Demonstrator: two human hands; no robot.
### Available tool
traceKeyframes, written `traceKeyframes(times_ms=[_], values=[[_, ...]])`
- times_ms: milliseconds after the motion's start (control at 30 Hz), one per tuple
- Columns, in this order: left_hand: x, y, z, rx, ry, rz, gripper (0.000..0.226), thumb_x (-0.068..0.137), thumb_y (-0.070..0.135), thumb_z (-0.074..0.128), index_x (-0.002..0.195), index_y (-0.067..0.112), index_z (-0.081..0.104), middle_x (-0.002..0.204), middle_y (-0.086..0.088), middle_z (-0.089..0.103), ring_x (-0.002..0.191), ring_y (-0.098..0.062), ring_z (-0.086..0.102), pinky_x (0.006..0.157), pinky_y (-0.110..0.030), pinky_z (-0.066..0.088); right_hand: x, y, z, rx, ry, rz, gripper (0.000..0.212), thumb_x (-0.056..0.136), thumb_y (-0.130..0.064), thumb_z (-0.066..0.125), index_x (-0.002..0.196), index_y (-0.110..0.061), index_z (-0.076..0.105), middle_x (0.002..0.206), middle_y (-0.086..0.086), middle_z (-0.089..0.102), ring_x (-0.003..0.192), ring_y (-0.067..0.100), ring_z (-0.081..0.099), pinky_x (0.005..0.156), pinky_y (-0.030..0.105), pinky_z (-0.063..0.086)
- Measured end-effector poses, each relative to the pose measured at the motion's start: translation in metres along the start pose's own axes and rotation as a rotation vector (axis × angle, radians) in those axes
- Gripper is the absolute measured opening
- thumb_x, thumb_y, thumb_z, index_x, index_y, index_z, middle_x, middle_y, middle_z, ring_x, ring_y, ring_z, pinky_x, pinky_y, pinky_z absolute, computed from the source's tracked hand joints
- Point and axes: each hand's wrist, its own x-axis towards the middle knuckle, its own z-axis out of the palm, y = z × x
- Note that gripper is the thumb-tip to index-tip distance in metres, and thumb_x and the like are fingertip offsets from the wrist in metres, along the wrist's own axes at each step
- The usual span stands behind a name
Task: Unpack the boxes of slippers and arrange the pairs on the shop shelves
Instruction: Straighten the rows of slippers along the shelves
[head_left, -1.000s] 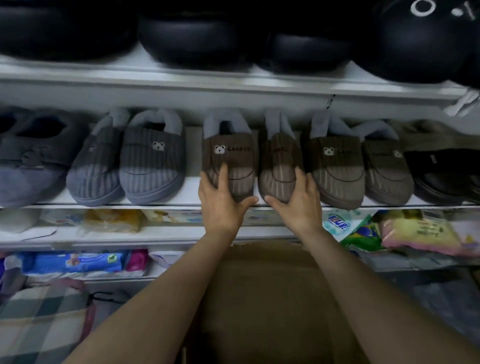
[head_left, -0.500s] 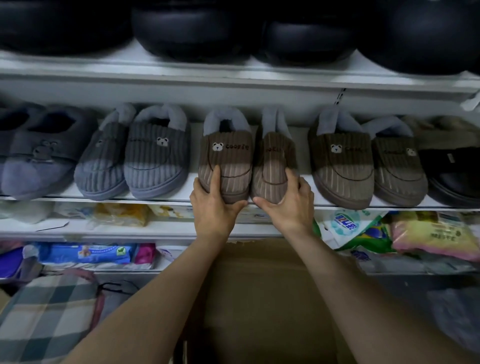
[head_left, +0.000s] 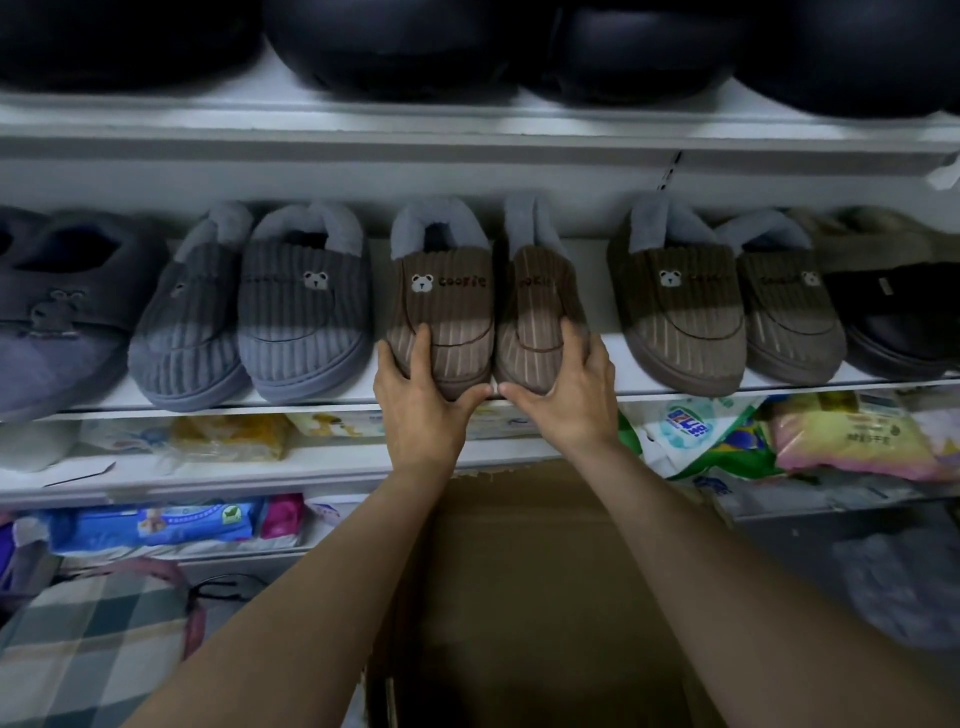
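A pair of brown corduroy slippers with grey fleece collars stands on the white shelf (head_left: 613, 387), toes toward me. My left hand (head_left: 423, 402) grips the toe of the left brown slipper (head_left: 447, 291), which shows a bear patch. My right hand (head_left: 563, 397) grips the toe of the right brown slipper (head_left: 537, 288), which leans on its side against its mate. The two toes touch. An open cardboard box (head_left: 519, 597) sits below my forearms.
A grey slipper pair (head_left: 260, 312) stands left of my hands, another brown pair (head_left: 727, 306) to the right, then black slippers (head_left: 898, 317). Dark slippers fill the shelf above. Packaged goods (head_left: 852, 441) lie on lower shelves. A plaid bag (head_left: 88, 644) sits lower left.
Both hands have drawn closer together, pressing the two brown slippers side by side, and the pair has shifted slightly left along the shelf. My fingers now curl round the toes.
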Motion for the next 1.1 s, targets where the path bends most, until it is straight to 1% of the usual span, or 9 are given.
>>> traceKeyframes(times_ms=[167,333,433,567,700,800,867,1000,1100], values=[[0.0,0.0,0.001,0.011,-0.002,-0.003,0.101,0.075,0.052,0.08,0.157,0.026,0.026,0.163,-0.02,0.008,0.149,-0.036,0.011,0.12,-0.045,0.02,0.001,0.0,-0.002,-0.004,-0.015,-0.001,0.109,0.075,-0.064,0.075,0.157,-0.03,0.012,0.164,0.013,0.012,0.147,0.038,0.02,0.114,0.051,0.035],[-0.002,0.008,0.0,0.088,0.032,-0.005,0.099,0.078,0.051,0.078,0.157,0.025,0.024,0.164,-0.021,0.007,0.15,-0.037,0.01,0.12,-0.049,0.02,0.004,0.0,-0.016,0.026,-0.058,-0.01,0.103,0.08,-0.068,0.068,0.158,-0.028,0.012,0.166,0.01,0.009,0.151,0.034,0.016,0.116,0.049,0.03],[-0.005,0.028,0.004,0.141,0.088,0.041,0.099,0.078,0.053,0.077,0.157,0.02,0.025,0.162,-0.024,0.011,0.149,-0.04,0.012,0.121,-0.051,0.02,0.006,0.004,-0.039,0.066,0.007,-0.061,0.091,0.088,-0.061,0.063,0.158,-0.024,0.019,0.166,0.008,0.013,0.152,0.03,0.017,0.116,0.045,0.03],[-0.013,0.077,0.025,0.096,0.118,0.115,0.095,0.08,0.05,0.076,0.155,0.016,0.029,0.161,-0.025,0.017,0.149,-0.04,0.014,0.121,-0.051,0.021,0.012,0.023,-0.075,0.113,0.121,-0.141,0.075,0.094,-0.05,0.062,0.155,-0.018,0.032,0.164,0.009,0.023,0.149,0.028,0.024,0.114,0.038,0.032],[-0.035,0.128,0.071,0.018,0.093,0.186,0.093,0.079,0.052,0.076,0.154,0.016,0.034,0.16,-0.022,0.023,0.146,-0.037,0.022,0.117,-0.048,0.026,0.025,0.077,-0.108,0.097,0.234,-0.164,0.069,0.093,-0.044,0.065,0.15,-0.014,0.04,0.16,0.012,0.03,0.147,0.031,0.03,0.114,0.042,0.034],[-0.056,0.16,0.115,-0.019,0.002,0.172,0.094,0.08,0.051,0.075,0.155,0.02,0.029,0.162,-0.017,0.021,0.149,-0.031,0.018,0.117,-0.042,0.026,0.036,0.135,-0.131,0.012,0.306,-0.101,0.072,0.091,-0.044,0.067,0.149,-0.013,0.041,0.162,0.015,0.026,0.147,0.036,0.027,0.115,0.049,0.034],[-0.067,0.176,0.143,-0.049,-0.031,0.141,0.097,0.077,0.052,0.078,0.156,0.022,0.029,0.161,-0.018,0.022,0.149,-0.032,0.018,0.116,-0.043,0.027,0.044,0.172,-0.143,-0.037,0.298,-0.058,0.077,0.089,-0.045,0.069,0.151,-0.011,0.038,0.162,0.019,0.023,0.148,0.04,0.022,0.118,0.052,0.028],[-0.077,0.199,0.184,-0.039,-0.052,0.053,0.105,0.073,0.053,0.081,0.157,0.028,0.023,0.161,-0.02,0.016,0.147,-0.037,0.018,0.117,-0.045,0.026,0.059,0.222,-0.162,-0.052,0.183,-0.028,0.093,0.084,-0.05,0.074,0.157,-0.016,0.028,0.164,0.021,0.014,0.15,0.04,0.015,0.12,0.049,0.021],[-0.08,0.207,0.2,-0.008,-0.029,-0.001,0.109,0.072,0.05,0.083,0.158,0.03,0.02,0.162,-0.02,0.011,0.147,-0.038,0.017,0.118,-0.044,0.025,0.069,0.24,-0.169,-0.021,0.084,-0.022,0.099,0.081,-0.053,0.076,0.159,-0.023,0.023,0.166,0.017,0.008,0.151,0.038,0.016,0.118,0.048,0.027]])
